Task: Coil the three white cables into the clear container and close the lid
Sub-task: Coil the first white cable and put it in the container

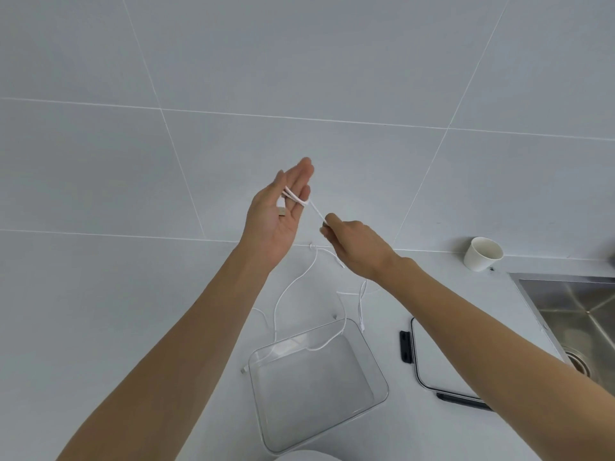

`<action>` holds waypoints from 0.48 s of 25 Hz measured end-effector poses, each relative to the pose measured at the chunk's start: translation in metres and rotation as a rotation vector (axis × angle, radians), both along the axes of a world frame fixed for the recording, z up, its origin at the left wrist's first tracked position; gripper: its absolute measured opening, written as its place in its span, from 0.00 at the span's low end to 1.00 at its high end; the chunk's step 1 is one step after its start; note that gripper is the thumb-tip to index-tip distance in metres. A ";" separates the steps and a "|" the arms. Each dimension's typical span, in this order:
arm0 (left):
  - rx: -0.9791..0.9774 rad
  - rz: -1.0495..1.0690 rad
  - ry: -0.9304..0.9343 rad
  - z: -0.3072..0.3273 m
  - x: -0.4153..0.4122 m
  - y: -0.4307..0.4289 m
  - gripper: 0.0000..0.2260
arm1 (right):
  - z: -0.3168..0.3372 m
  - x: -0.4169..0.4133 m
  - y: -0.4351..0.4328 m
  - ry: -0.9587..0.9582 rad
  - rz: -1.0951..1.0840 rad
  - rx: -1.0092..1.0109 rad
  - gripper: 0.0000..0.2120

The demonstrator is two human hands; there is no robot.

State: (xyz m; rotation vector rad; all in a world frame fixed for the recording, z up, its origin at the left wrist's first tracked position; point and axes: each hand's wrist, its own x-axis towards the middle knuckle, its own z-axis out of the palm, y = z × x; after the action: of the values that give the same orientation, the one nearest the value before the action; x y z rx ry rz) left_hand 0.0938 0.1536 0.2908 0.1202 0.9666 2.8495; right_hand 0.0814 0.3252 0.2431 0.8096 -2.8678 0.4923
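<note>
Nearest the viewer, the clear container [316, 400] stands open on the white counter [133, 327]. One loose cable [327, 342] drapes over its far rim and dips inside. Just right of it the lid [429, 357], with black latches, lies flat on the counter, partly hidden under the right forearm. A steel sink [572, 311] is set into the counter at the right edge.

Beyond the container, the other loose cables [289, 287] lie in slack curves on the counter, outside the container.

Above them both hands are raised. The left hand [276, 214] is held palm up, fingers straight and close together, with the white cable [294, 196] looped round them. A plug end sits against the palm; whether the thumb pins it cannot be told. The right hand [356, 244], fingers curled, pinches the same cable, which runs taut between the two hands.

A white paper cup [482, 254] stands at the back of the counter against the tiled wall [299, 61].
</note>
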 end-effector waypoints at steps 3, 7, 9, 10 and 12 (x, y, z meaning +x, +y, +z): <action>-0.140 0.173 0.008 -0.004 -0.007 0.002 0.09 | 0.002 0.011 -0.008 -0.001 0.070 -0.001 0.11; -0.518 0.241 0.093 -0.010 -0.010 0.004 0.08 | 0.007 0.014 -0.010 -0.002 0.088 -0.023 0.13; -0.676 0.245 0.171 -0.016 -0.011 -0.001 0.08 | 0.014 0.014 -0.006 -0.004 0.091 -0.062 0.13; -0.747 0.246 0.204 -0.018 -0.012 -0.004 0.09 | 0.018 0.013 -0.004 -0.005 0.094 -0.087 0.12; -0.869 0.236 0.269 -0.022 -0.011 -0.008 0.09 | 0.028 0.011 0.000 -0.016 0.099 -0.153 0.11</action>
State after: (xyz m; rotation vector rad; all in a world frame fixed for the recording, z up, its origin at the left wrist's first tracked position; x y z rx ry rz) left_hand 0.0824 0.1457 0.2685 0.3108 2.2891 2.3424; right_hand 0.0929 0.3254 0.2710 0.9275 -2.7719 0.7234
